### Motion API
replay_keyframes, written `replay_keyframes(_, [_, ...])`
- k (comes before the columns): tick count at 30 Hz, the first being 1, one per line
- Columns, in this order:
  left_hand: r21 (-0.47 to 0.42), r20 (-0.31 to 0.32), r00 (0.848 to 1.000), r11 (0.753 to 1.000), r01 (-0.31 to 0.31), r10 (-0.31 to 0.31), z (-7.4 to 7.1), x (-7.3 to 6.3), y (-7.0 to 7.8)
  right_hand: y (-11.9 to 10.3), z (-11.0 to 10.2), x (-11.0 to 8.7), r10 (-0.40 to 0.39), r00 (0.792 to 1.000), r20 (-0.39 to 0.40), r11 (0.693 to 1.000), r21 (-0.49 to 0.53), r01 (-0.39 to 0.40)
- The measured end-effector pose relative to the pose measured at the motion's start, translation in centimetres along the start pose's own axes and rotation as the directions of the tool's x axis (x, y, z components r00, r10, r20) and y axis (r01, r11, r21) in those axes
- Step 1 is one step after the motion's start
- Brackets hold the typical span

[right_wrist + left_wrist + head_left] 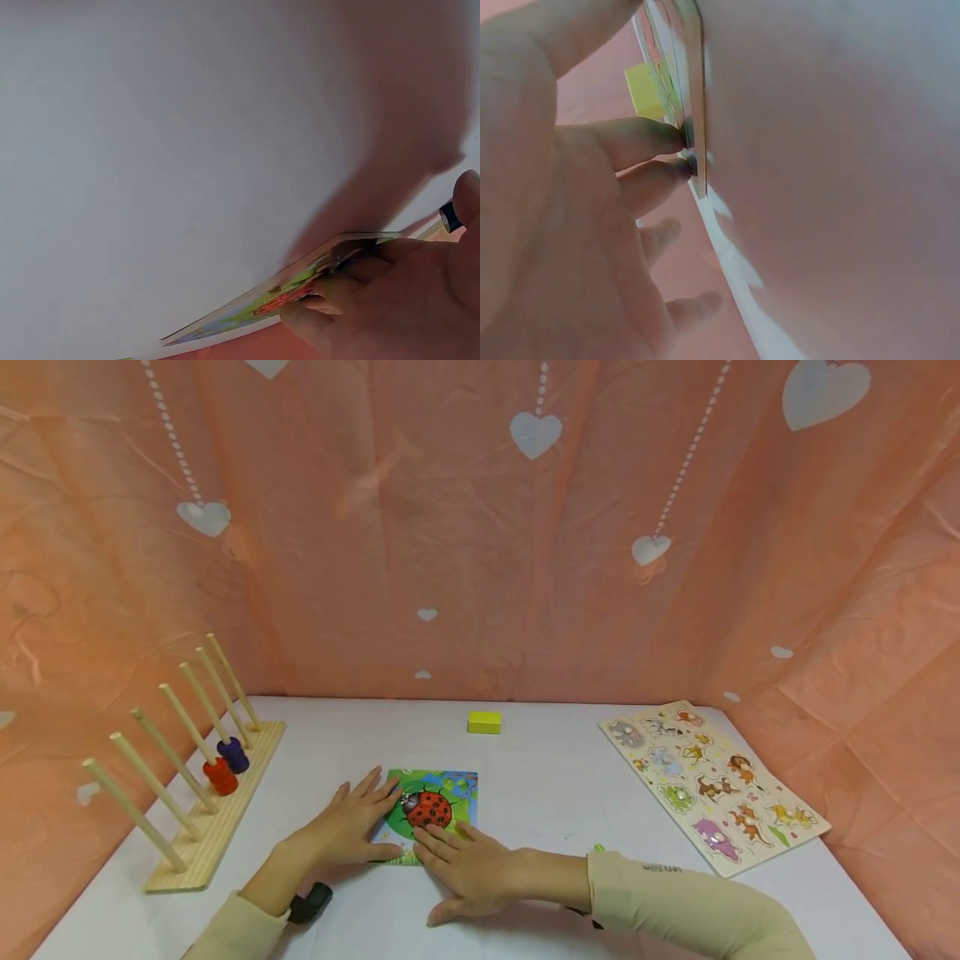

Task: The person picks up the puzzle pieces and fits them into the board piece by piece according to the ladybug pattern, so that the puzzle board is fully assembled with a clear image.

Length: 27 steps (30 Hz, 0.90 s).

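Note:
A square ladybug puzzle board (438, 785) lies flat on the white table in the head view, its red beetle set on green and blue. My left hand (352, 818) rests on the board's left side, fingers spread, thumb near the lower left corner. On the lower part, my right hand (476, 870) lies with straight fingers touching the picture, its thumb out on the table. In the left wrist view, fingertips touch the edge of the board (695, 97). From the right wrist, the fingers reach over the board's picture (247, 311).
A yellow block (484, 722) sits behind the board. To the left stands a wooden peg rack (195, 852) with red beads (221, 776) and purple beads (233, 755). An animal peg puzzle (708, 785) lies on the right. A peach curtain with hearts (465, 552) hangs around the table.

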<state>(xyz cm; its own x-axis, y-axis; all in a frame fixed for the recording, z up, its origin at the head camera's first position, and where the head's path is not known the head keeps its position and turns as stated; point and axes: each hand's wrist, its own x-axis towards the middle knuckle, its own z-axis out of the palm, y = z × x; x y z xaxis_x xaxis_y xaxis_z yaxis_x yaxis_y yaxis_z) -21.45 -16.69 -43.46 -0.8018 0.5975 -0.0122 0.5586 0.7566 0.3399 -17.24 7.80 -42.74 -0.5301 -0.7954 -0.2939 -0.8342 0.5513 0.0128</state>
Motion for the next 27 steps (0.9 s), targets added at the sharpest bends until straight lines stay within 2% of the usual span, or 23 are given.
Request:
replay_keyframes(9, [-0.01,0.006,1.0,1.0,0.018,-0.018,-0.1,-0.1,0.2,0.5,0.0,-0.5,0.009,1.0,-0.018,0.999,0.038,-0.008])
replay_keyframes(13, [-0.006,0.003,1.0,1.0,0.01,-0.01,0.0,-0.1,0.1,1.6,-0.5,-2.2,0.024,0.998,-0.054,0.997,0.08,-0.02])
replay_keyframes(17, [0.005,0.002,1.0,1.0,0.007,-0.007,0.1,0.1,0.0,3.7,-0.9,-4.8,0.088,0.992,-0.093,0.987,0.145,-0.074])
replay_keyframes(22, [0.003,0.01,1.0,1.0,0.003,-0.003,0.1,0.1,-0.1,6.7,-0.6,-8.4,0.215,0.969,-0.121,0.942,0.287,-0.173])
replay_keyframes(27, [-0.006,0.019,1.0,1.0,0.002,-0.002,0.0,0.0,0.0,9.0,0.3,-12.1,0.285,0.957,-0.052,0.867,0.439,-0.234])
